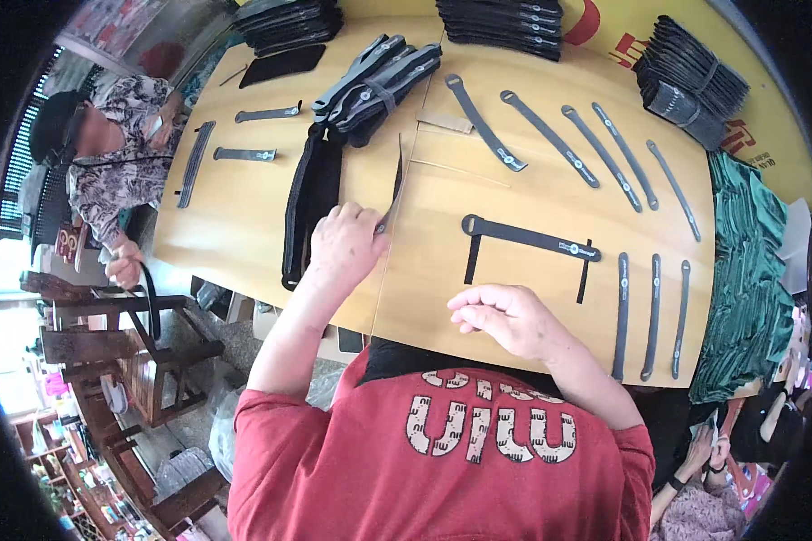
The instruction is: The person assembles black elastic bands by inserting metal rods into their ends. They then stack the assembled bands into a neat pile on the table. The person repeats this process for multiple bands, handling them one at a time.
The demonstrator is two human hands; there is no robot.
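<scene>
Your left hand point(347, 242) pinches the lower end of a narrow dark strap point(395, 185) between thumb and fingertips, the rest of it curving up and away from you beside the table's seam. Your right hand point(510, 316) is loosely curled with nothing visible in it, over the near edge of the wooden table point(429, 311). Just beyond that hand, a wide gray strap point(532, 239) lies crosswise over two short black strips point(472, 260), and bare wood gives you room between it and your left hand. Long black strips point(314, 207) lie close on the left of your left hand, limiting movement that way. On your right, three upright straps point(653, 316) sit side by side near the table's right edge, where a pile of green cloth point(747, 279) stands. Farther out, five straps point(550, 140) lie slanted, and a gray bundle point(383, 95) rests past the black strips. Dark stacks point(501, 29) line the far side. Off to your left, beyond the table, a co-worker point(117, 171) holds a black band point(150, 298) above a wooden chair point(140, 361).
</scene>
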